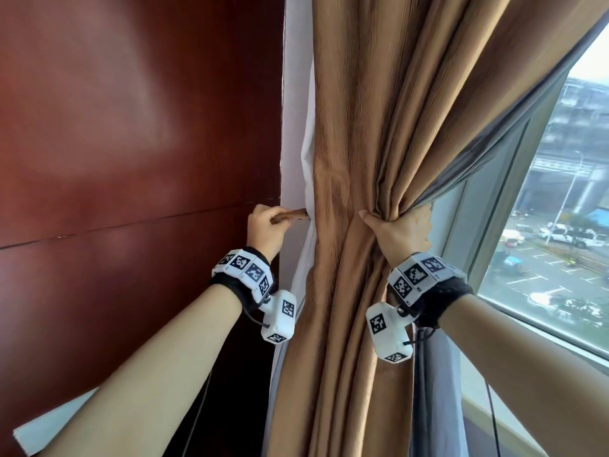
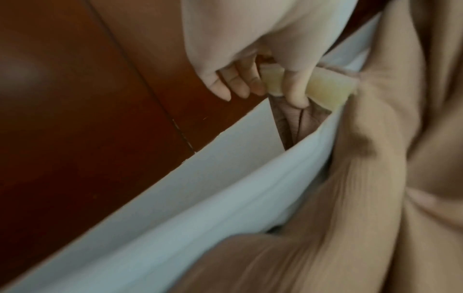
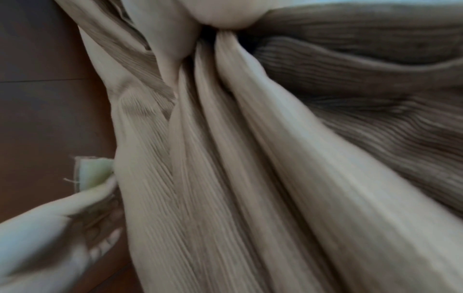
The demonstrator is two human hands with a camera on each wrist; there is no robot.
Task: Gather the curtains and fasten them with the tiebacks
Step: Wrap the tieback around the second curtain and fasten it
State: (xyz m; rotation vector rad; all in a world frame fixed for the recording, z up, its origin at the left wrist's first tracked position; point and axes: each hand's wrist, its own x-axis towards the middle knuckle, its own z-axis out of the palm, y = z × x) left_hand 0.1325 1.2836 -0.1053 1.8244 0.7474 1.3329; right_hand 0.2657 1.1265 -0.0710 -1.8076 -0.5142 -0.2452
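A: Item one: tan curtain (image 1: 362, 159), bunched beside the window's left edge; right hand (image 1: 400, 230) clenched round the gathered folds.

B: Item two: tieback (image 1: 290, 215), strip between curtain and wood panel (image 1: 131, 127); left hand (image 1: 265, 230) pinches its free end.

A: Risk: outer folds with grey lining (image 1: 494, 143) may slip loose if that grip eases.

B: Risk: strip may not reach round the bunch; far end hidden.

Right hand (image 1: 400, 230) bunching curtain (image 1: 356, 133), left hand (image 1: 265, 230) gripping tieback (image 1: 293, 215)
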